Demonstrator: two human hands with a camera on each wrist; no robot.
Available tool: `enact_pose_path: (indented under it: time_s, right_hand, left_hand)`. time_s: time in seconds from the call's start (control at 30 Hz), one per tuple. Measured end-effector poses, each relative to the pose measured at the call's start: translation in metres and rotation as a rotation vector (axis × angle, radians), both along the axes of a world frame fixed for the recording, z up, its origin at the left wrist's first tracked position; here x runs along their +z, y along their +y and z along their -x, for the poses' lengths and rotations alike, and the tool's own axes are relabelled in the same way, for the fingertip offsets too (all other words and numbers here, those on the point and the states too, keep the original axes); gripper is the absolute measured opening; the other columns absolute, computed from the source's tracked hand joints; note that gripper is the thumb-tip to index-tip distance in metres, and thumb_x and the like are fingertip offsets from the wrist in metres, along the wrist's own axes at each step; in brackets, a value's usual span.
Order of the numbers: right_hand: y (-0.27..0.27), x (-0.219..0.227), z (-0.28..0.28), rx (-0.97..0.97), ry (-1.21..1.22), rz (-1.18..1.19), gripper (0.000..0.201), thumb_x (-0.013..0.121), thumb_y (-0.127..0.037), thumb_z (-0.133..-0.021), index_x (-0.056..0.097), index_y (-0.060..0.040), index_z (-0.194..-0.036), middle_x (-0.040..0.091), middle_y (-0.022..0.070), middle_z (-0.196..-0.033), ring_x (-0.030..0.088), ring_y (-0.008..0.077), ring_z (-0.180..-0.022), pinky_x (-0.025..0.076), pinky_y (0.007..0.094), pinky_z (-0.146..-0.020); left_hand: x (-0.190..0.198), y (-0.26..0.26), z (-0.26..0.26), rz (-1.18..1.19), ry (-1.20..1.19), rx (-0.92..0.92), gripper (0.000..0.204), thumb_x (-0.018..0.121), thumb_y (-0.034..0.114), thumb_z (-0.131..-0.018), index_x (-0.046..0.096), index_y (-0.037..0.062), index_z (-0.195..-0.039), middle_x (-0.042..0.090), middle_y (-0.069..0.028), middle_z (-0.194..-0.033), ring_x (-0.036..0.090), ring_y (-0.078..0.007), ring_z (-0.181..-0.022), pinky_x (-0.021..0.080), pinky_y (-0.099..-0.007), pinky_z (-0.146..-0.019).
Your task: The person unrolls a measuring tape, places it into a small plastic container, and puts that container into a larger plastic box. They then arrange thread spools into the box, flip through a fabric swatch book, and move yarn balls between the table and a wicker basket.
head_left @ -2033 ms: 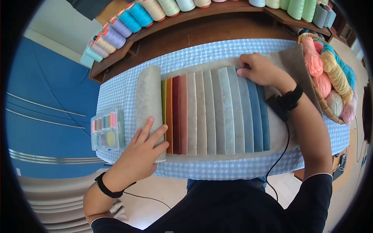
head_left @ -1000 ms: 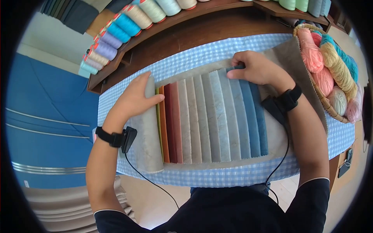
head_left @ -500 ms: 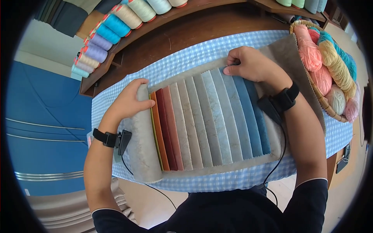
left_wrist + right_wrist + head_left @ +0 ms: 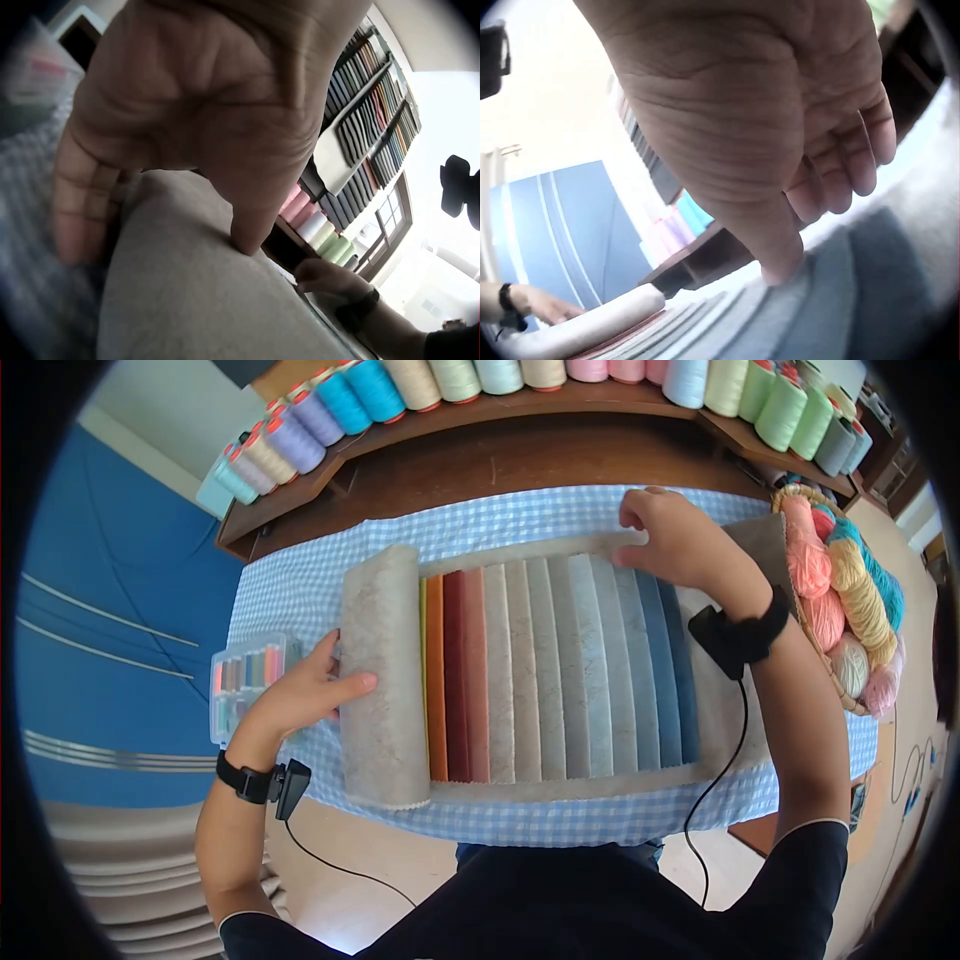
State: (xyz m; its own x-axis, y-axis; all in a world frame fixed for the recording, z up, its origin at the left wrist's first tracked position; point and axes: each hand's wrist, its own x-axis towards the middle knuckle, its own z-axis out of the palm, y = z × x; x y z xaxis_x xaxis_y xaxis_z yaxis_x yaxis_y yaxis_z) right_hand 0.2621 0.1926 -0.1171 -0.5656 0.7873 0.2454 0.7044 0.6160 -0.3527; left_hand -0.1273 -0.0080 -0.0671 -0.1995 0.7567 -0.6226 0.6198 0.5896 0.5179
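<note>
No readable text, label, brand or number is showing: none is standing out on the fabric swatches point(image 4: 550, 670) between left hand point(image 4: 308, 690) and right hand point(image 4: 675, 538), thread spools point(image 4: 410, 382) beyond them, or plastic box point(image 4: 250, 675) beside the left.

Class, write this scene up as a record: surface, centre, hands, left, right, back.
Surface: blue-and-white checked cloth
Centre: overlapping fabric swatches, yellow-green to blue
Left hand: thumb on rolled grey fabric, fingers at its left edge
Right hand: loosely curled at the swatches' far edge; contact unclear
Left: clear plastic box
Right: basket of yarn
Back: thread cones on wooden shelf
</note>
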Motion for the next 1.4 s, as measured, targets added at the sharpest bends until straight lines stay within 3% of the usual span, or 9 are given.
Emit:
enact_pose_path:
  time_s: [0.23, 0.47, 0.67, 0.73, 0.87, 1.13, 1.23, 1.3, 1.4]
  right_hand:
    - [-0.130, 0.032, 0.112, 0.729, 0.402, 0.372, 0.058, 0.076, -0.026, -0.087, 0.053, 0.0046, -0.130, 0.057, 0.0217, -0.123, 0.065, 0.0367, -0.100, 0.053, 0.0419, -0.089]
    - [-0.150, 0.021, 0.130, 0.606, 0.248, 0.566, 0.073, 0.075, -0.032, -0.089, 0.042, 0.0108, -0.138, 0.048, 0.0275, -0.132, 0.065, 0.0369, -0.101, 0.053, 0.0400, -0.091]
    - [-0.131, 0.021, 0.103, 0.493, 0.267, 0.711, 0.078, 0.065, -0.055, -0.094, 0.050, 0.0141, -0.126, 0.060, 0.0262, -0.111, 0.066, 0.0335, -0.096, 0.054, 0.0388, -0.085]
    - [-0.127, 0.031, 0.087, 0.355, 0.360, 0.935, 0.082, 0.055, -0.063, -0.096, 0.057, 0.0180, -0.106, 0.065, 0.0328, -0.095, 0.069, 0.0398, -0.093, 0.055, 0.0412, -0.080]
    - [-0.121, 0.031, 0.060, 0.153, 0.147, 0.958, 0.086, 0.049, -0.069, -0.096, 0.062, 0.0164, -0.096, 0.066, 0.0291, -0.083, 0.069, 0.0359, -0.081, 0.055, 0.0411, -0.072]
    - [-0.124, 0.019, 0.024, 0.194, 0.265, 0.449, 0.068, 0.075, -0.026, -0.089, 0.044, 0.0058, -0.141, 0.056, 0.0268, -0.117, 0.066, 0.0381, -0.096, 0.053, 0.0410, -0.086]
    - [-0.121, 0.018, 0.022, 0.190, 0.231, 0.507, 0.067, 0.073, -0.023, -0.090, 0.043, 0.0012, -0.145, 0.056, 0.0247, -0.114, 0.065, 0.0369, -0.093, 0.053, 0.0403, -0.086]
    - [-0.120, 0.017, 0.021, 0.182, 0.224, 0.527, 0.069, 0.073, -0.023, -0.090, 0.042, 0.0009, -0.146, 0.056, 0.0247, -0.115, 0.065, 0.0362, -0.092, 0.053, 0.0400, -0.086]
    - [-0.117, 0.012, 0.021, 0.181, 0.240, 0.561, 0.069, 0.073, -0.024, -0.091, 0.041, 0.0007, -0.147, 0.056, 0.0243, -0.115, 0.065, 0.0340, -0.091, 0.053, 0.0391, -0.086]
  left_hand:
    - [-0.016, 0.004, -0.005, -0.180, -0.320, -0.031, 0.080, 0.080, 0.028, -0.083, 0.040, -0.0044, -0.144, 0.059, -0.0150, -0.131, 0.059, -0.0201, -0.118, 0.048, -0.0325, -0.099]
    - [0.002, 0.001, -0.034, -0.405, -0.172, -0.095, 0.070, 0.074, 0.020, -0.085, 0.040, -0.0062, -0.140, 0.059, -0.0212, -0.127, 0.061, -0.0246, -0.116, 0.052, -0.0345, -0.094]
    - [0.011, -0.002, -0.065, -0.457, -0.428, -0.077, 0.068, 0.066, 0.016, -0.093, 0.034, -0.0031, -0.151, 0.056, -0.0106, -0.109, 0.059, -0.0193, -0.100, 0.052, -0.0331, -0.086]
    - [0.001, 0.003, -0.077, -0.733, -0.137, -0.479, 0.065, 0.062, 0.013, -0.096, 0.034, -0.0042, -0.152, 0.051, -0.0109, -0.112, 0.054, -0.0209, -0.106, 0.047, -0.0358, -0.094]
    - [-0.007, 0.010, -0.108, -0.828, 0.024, -0.708, 0.056, 0.065, 0.015, -0.092, 0.050, -0.0037, -0.142, 0.047, -0.0144, -0.127, 0.047, -0.0283, -0.117, 0.040, -0.0407, -0.104]
    - [-0.022, 0.018, -0.127, -0.799, 0.053, -0.941, 0.053, 0.067, 0.012, -0.086, 0.056, -0.0020, -0.136, 0.039, -0.0210, -0.150, 0.037, -0.0387, -0.140, 0.031, -0.0468, -0.114]
    - [-0.032, 0.009, -0.120, -0.936, 0.049, -0.737, 0.057, 0.065, 0.022, -0.092, 0.049, -0.0045, -0.140, 0.045, -0.0232, -0.144, 0.041, -0.0374, -0.137, 0.037, -0.0489, -0.110]
    - [-0.041, 0.005, -0.117, -0.653, -0.274, -0.138, 0.070, 0.065, 0.025, -0.094, 0.034, -0.0069, -0.147, 0.045, -0.0240, -0.144, 0.043, -0.0347, -0.136, 0.042, -0.0470, -0.108]
    - [-0.037, 0.011, -0.117, -0.101, -0.837, 0.154, 0.075, 0.065, 0.026, -0.095, 0.026, -0.0083, -0.149, 0.046, -0.0235, -0.143, 0.047, -0.0308, -0.133, 0.048, -0.0424, -0.104]
